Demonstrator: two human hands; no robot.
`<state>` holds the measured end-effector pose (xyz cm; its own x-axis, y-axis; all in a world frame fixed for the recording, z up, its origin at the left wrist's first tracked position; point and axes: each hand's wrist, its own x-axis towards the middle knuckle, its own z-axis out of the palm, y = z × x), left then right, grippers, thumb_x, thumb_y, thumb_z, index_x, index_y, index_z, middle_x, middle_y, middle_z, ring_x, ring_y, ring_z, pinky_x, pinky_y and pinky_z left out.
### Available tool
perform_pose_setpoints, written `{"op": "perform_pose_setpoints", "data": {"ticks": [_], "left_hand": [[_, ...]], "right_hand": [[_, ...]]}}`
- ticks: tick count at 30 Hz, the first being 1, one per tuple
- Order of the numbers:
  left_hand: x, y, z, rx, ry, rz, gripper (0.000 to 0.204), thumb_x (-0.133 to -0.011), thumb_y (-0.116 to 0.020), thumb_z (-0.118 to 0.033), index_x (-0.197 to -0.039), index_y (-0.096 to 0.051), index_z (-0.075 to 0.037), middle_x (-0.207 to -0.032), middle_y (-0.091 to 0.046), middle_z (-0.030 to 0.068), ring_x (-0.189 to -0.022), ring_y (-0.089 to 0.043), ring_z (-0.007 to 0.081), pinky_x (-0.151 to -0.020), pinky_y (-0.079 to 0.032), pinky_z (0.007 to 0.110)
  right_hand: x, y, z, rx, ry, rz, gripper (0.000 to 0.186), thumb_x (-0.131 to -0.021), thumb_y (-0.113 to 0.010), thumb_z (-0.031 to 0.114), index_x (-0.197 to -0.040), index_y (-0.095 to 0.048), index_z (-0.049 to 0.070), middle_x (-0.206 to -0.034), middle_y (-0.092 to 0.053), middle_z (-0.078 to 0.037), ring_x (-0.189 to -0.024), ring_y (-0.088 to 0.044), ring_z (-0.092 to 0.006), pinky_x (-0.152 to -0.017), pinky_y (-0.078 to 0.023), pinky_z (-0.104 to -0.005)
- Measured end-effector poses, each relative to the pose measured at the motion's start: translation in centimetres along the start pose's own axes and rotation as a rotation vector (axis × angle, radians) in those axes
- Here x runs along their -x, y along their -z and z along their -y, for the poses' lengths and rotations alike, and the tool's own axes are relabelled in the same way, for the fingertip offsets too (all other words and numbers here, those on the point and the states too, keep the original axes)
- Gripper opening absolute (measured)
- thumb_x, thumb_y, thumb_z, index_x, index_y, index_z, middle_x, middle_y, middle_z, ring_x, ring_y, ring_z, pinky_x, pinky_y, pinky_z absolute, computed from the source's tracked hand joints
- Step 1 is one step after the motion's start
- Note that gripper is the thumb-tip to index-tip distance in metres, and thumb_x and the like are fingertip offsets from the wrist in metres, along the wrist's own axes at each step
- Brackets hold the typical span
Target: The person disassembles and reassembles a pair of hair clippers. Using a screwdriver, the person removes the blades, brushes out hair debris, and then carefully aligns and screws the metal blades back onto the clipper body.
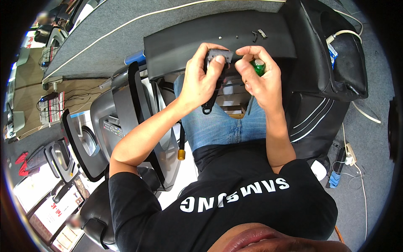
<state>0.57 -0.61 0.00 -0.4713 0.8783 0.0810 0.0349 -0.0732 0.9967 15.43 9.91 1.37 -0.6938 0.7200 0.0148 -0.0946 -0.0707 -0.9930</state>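
Left hand holds black gadget — right hand holds green screwdriver. Bits on bench — near far right corner.

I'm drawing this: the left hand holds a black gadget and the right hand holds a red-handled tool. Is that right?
Not quite: the head view shows that the right hand holds a green-handled tool, not a red-handled one. The left hand holds a black gadget.
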Motion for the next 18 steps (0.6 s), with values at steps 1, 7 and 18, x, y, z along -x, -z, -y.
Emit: {"op": "perform_pose_setpoints", "data": {"ticks": [1,7,18], "left_hand": [[0.0,-0.1,-0.2,0.091,0.119,-0.008,0.029,-0.108,-0.048,-0.023,-0.119,-0.058,0.001,-0.093,-0.068,0.0105,-0.066,-0.065,0.0147,-0.056,-0.055,0.028],[-1.3,0.7,0.5,0.349,0.259,-0.069,0.032,-0.11,-0.045,-0.034,-0.117,-0.057,-0.004,-0.088,-0.066,0.008,-0.061,-0.064,0.014,-0.049,-0.056,0.029],[-1.2,0.6,0.3,0.301,0.254,-0.07,0.04,-0.11,-0.042,-0.034,-0.122,-0.058,0.001,-0.091,-0.066,0.0112,-0.063,-0.065,0.0171,-0.049,-0.057,0.032]], "right_hand": [[-0.1,0.1,0.1,-0.046,-0.049,-0.019,0.023,-0.099,-0.074,0.018,-0.113,-0.067,0.0,-0.079,-0.061,0.004,-0.063,-0.051,-0.0001,-0.05,-0.038,-0.0187],[-0.6,0.3,0.2,-0.116,-0.226,-0.058,0.031,-0.099,-0.061,0.009,-0.127,-0.062,-0.004,-0.089,-0.055,-0.001,-0.062,-0.047,-0.0028,-0.043,-0.035,-0.0182],[-1.2,1.3,-1.1,-0.227,-0.197,0.029,0.032,-0.101,-0.065,0.006,-0.131,-0.061,-0.005,-0.101,-0.071,-0.012,-0.074,-0.07,-0.0111,-0.043,-0.041,-0.018]]}}
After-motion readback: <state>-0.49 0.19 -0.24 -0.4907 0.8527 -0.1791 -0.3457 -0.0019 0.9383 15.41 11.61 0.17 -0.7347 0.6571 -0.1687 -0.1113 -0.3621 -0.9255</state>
